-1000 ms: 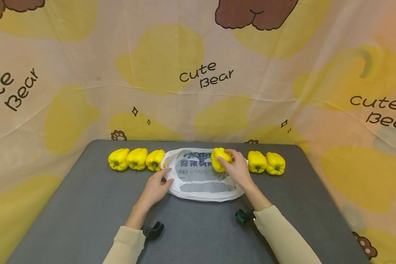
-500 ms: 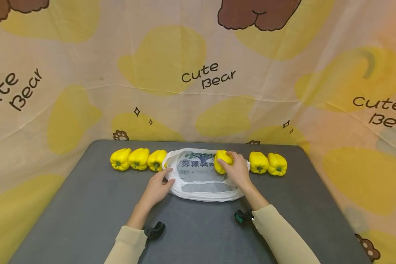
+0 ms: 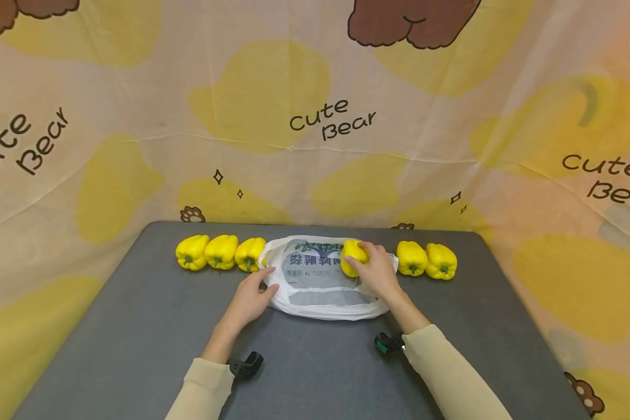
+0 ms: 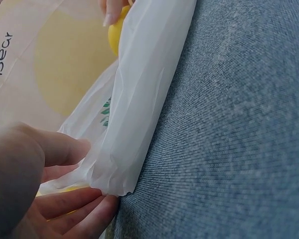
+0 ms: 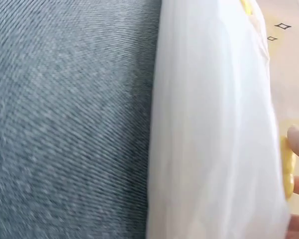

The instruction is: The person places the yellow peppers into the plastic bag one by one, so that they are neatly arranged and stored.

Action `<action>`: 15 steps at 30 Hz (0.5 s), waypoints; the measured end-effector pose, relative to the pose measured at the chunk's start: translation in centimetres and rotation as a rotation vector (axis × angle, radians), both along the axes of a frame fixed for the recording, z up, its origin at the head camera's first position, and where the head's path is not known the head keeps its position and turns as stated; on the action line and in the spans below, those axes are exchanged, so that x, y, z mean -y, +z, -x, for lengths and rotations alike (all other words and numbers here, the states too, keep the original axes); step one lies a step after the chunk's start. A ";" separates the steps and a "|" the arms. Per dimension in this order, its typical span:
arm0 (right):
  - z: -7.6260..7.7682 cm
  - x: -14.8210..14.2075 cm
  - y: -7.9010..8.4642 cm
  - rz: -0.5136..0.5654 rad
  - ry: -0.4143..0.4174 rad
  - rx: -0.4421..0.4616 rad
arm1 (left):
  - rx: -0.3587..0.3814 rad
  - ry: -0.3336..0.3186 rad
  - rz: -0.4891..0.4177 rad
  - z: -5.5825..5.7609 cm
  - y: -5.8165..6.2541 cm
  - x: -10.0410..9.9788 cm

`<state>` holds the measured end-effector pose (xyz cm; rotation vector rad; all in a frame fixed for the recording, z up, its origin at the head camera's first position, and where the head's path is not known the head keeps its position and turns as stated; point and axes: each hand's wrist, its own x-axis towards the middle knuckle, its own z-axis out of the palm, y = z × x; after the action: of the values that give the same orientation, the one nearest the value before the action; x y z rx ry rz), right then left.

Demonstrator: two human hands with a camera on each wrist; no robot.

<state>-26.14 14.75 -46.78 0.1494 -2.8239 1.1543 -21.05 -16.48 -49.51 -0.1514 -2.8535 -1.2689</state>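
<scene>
A white plastic bag [image 3: 325,315] with printed lettering lies with its mouth spread wide at the middle of the table. My left hand [image 3: 249,297] holds its left end; in the left wrist view the thumb [image 4: 65,149] lies over the rim and the fingers [image 4: 84,211] lie beneath. My right hand [image 3: 380,271] grips a yellow bell pepper [image 3: 353,258] over the right part of the bag's mouth. In the right wrist view the bag's side [image 5: 214,119] covers most of that hand, and only a strip of the pepper [image 5: 287,169] shows.
Yellow bell peppers [image 3: 191,252] stand in a row left of the bag, the nearest partly behind its rim. Two more peppers [image 3: 412,258] stand to the right. A printed cloth [image 3: 231,105] hangs behind the grey table [image 3: 136,326]. Each wrist wears a black strap [image 3: 247,366].
The pepper in my right hand has sunk very slightly toward the bag. My left hand keeps its place on the bag. The head view has shifted a little.
</scene>
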 end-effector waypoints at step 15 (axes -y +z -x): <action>-0.1 -0.4 0.3 0.008 0.013 0.031 | -0.006 -0.005 0.000 0.0 0.1 0.0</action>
<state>-26.09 15.13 -46.47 0.1503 -2.8488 1.1806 -21.01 -16.53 -49.38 -0.1625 -2.8502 -1.2676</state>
